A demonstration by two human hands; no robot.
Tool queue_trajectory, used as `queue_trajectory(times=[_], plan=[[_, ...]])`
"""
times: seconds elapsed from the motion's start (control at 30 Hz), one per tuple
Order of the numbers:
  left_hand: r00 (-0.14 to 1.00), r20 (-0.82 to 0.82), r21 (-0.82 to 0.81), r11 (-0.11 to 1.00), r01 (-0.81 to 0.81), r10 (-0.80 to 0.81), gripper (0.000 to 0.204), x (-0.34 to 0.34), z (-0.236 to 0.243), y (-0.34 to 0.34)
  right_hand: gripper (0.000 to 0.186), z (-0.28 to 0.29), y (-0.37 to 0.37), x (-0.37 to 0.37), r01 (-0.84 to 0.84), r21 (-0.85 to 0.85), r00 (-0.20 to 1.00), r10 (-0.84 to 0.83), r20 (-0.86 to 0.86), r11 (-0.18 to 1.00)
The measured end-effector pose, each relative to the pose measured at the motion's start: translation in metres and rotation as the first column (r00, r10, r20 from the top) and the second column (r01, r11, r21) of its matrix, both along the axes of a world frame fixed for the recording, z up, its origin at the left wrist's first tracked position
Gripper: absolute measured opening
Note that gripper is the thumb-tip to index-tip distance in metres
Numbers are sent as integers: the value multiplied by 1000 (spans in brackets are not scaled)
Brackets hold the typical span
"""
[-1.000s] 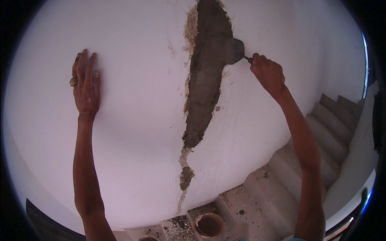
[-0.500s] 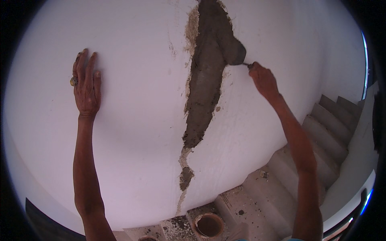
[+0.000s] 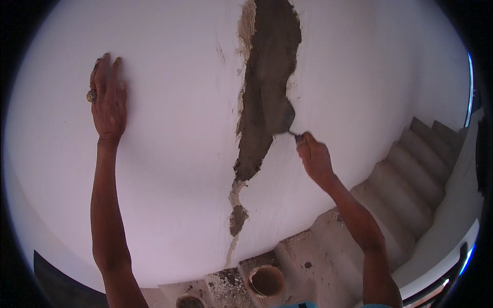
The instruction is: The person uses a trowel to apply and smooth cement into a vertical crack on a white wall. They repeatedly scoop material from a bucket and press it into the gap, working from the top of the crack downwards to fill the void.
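My left hand (image 3: 109, 108) lies flat against the white wall (image 3: 169, 169), fingers stretched upward, a ring with a yellowish stone on one of them. In my right hand (image 3: 316, 159) is the handle of a trowel (image 3: 281, 114), closed in my fingers. Its blade rests on a long dark strip of wet mortar (image 3: 257, 87) that runs down the wall, near the strip's right edge. The mortar narrows to a ragged point, and below it a smaller dark patch (image 3: 238, 220) sits in a thin pale crack.
Concrete stairs (image 3: 405, 179) climb along the wall to the right. On the lower steps stands a round brown container (image 3: 282, 283), with part of a second one (image 3: 178, 303) at the bottom edge. Mortar crumbs spatter the steps. A dark railing (image 3: 452, 280) curves at the lower right.
My right hand has drawn the trowel down and to the left along the mortar strip. My left hand stays flat on the wall; the view has shifted slightly.
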State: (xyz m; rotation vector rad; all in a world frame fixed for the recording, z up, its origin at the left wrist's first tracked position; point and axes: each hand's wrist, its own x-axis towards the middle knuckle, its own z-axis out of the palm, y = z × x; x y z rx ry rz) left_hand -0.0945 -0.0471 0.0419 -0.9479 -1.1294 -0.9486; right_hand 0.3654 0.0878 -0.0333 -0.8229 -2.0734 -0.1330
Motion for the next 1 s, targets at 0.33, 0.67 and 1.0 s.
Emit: queue_trajectory(times=[0.33, 0.67, 1.0], plan=[[999, -27, 8, 1000, 28, -28, 41, -6, -1, 1, 23, -9, 9, -26, 47, 23, 995, -49, 89, 999], [998, -67, 25, 1000, 17, -15, 40, -3, 2, 2, 21, -58, 3, -20, 128, -65, 981, -117, 153, 990], [991, -47, 8, 992, 129, -128, 45, -11, 0, 5, 22, -101, -2, -40, 169, -175, 984, -156, 89, 970]])
